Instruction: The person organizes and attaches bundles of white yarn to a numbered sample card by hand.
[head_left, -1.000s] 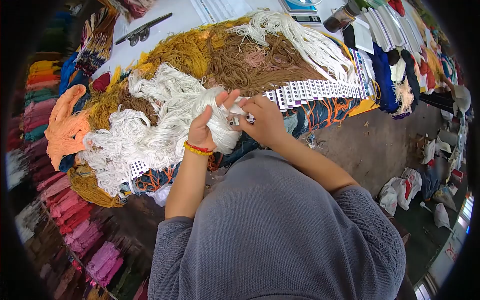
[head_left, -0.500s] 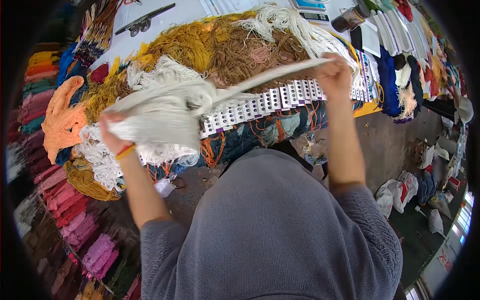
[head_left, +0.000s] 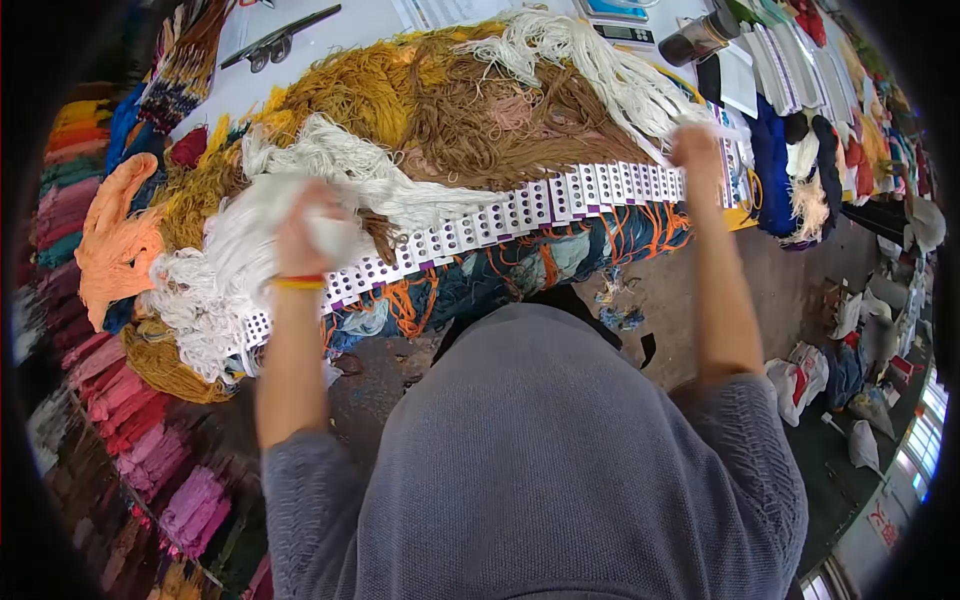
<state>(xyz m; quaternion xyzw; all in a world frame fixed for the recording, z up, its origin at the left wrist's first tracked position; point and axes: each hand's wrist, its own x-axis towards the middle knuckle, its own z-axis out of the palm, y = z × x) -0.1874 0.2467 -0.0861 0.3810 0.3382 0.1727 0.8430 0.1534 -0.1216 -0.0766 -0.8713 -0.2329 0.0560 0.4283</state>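
My left hand (head_left: 305, 230), blurred by motion, is closed round a bundle of white yarn (head_left: 338, 236) above the left part of the table. Loose white yarn (head_left: 240, 240) lies beneath and beside it. At the right my right hand (head_left: 697, 155) is beside the end of another white yarn pile (head_left: 600, 60); its fingers are smeared, and what they hold, if anything, cannot be made out. A row of white cards with dark holes (head_left: 530, 208) runs between the hands. Brown yarn (head_left: 460, 120) and mustard yarn (head_left: 365, 85) lie behind the cards.
Peach yarn (head_left: 122, 240) hangs at the table's left end. A dark clamp-like tool (head_left: 280, 38), a small scale (head_left: 625, 33) and a dark jar (head_left: 695, 40) stand at the back. Blue yarn (head_left: 770, 165) lies right. Bags (head_left: 800, 380) rest on the floor.
The long white strand stretched between my hands is no longer raised. My left hand has moved right with bunched white yarn; my right hand has shifted slightly right and down.
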